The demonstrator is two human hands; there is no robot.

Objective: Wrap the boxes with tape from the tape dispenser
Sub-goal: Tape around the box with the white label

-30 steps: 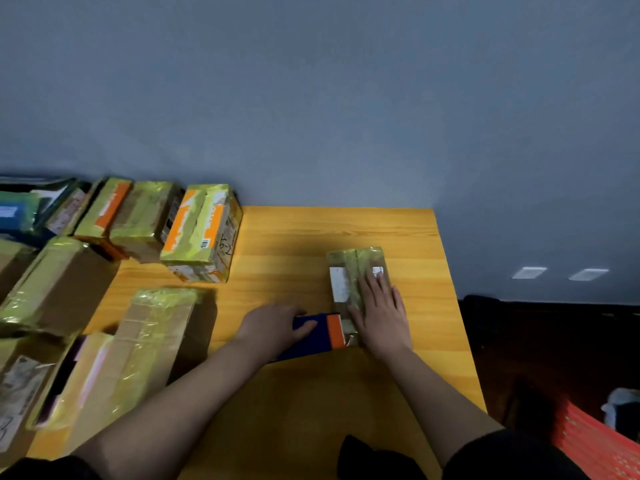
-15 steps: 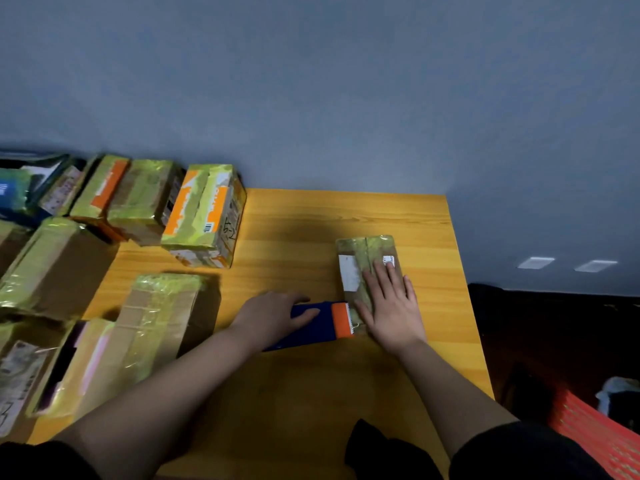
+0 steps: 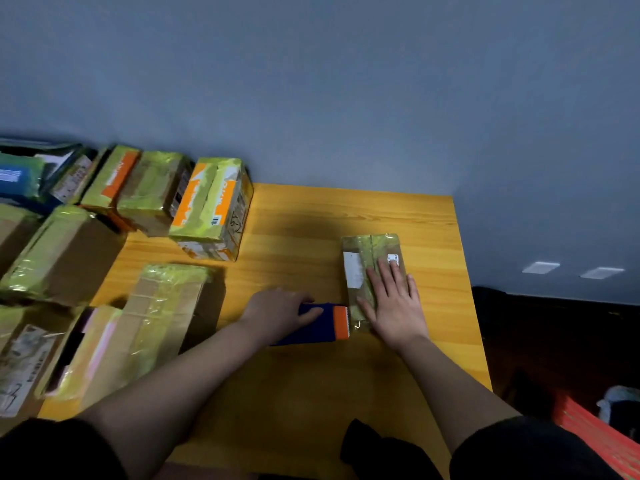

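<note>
A person's right hand (image 3: 398, 303) lies flat, fingers straight and spread, pressing down on a small tape-wrapped box (image 3: 372, 268) near the right edge of the wooden worktop (image 3: 311, 375). The left hand (image 3: 277, 311) curls around a blue tape dispenser (image 3: 318, 323) with an orange end, which touches the box's near end. A white label (image 3: 352, 273) on the box is too blurred to read. Toward the far left corner stands an orange-and-white carton (image 3: 213, 209) under yellowish tape, bearing a small barcode and illegible print. More taped boxes (image 3: 152, 190) crowd the left edge, with a long wrapped parcel (image 3: 152, 323) lying nearer. Bare wood lies open between the carton and the small box, and along the near edge.
</note>
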